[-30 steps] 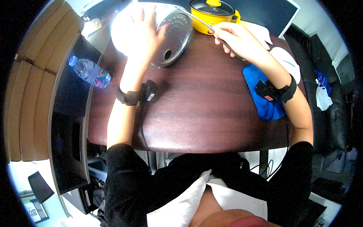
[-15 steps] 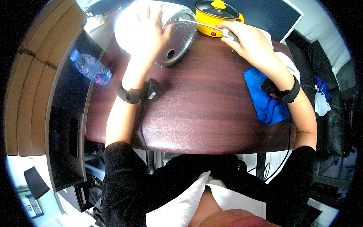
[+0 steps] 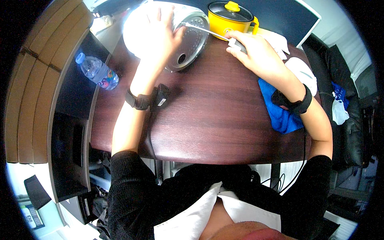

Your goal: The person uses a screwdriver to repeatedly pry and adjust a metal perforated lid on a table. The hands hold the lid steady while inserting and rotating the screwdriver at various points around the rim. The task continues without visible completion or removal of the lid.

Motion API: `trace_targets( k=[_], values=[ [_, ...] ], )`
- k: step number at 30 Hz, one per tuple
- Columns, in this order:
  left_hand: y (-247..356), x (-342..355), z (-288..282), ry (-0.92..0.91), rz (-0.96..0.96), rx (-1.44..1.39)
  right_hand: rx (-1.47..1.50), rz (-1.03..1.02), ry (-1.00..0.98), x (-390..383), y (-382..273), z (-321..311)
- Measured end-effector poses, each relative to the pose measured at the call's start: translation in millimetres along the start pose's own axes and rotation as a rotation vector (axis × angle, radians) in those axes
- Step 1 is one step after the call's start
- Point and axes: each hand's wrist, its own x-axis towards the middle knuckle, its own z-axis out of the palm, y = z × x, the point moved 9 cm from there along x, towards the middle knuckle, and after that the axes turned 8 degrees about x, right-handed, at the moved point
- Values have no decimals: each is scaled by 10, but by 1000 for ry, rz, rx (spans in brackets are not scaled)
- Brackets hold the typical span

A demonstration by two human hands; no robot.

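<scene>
A round white appliance point(image 3: 134, 36) lies tipped on its side at the far left of the table, its grey underside dotted with small holes and one larger dark hole. My left hand point(image 3: 162, 42) holds it, fingers spread over the glaring white body and thumb over the rim of the underside. In my right hand point(image 3: 258, 52) is a screwdriver-like tool point(image 3: 210, 32) with a long thin metal shaft and a grey and white handle. Its tip meets the underside close to my left thumb; the exact contact spot cannot be made out.
A yellow electric pot point(image 3: 230, 20) with a glass lid stands behind the tool. Beneath my right forearm are a blue cloth point(image 3: 276, 108) and a white object point(image 3: 300, 70). At the left stands a tilted water bottle point(image 3: 98, 72). Both wrists wear black straps with cables.
My right hand and the tool's handle have shifted slightly left and nearer to me. The tool's tip has moved a little left on the underside. My left hand stays nearly still.
</scene>
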Motion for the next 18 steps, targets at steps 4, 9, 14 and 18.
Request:
trace_targets(
  k=[4,9,14,18],
  values=[
    [-3,4,12,-9,-2,-21,14,32,-11,-9,-5,15],
    [46,10,8,177,168,98,-46,-5,37,-12,-57,-2],
    [20,24,48,110,131,52,-62,0,82,-41,-132,-50],
    [-7,6,77,167,155,92,42,71,34,-71,-114,-26]
  ],
)
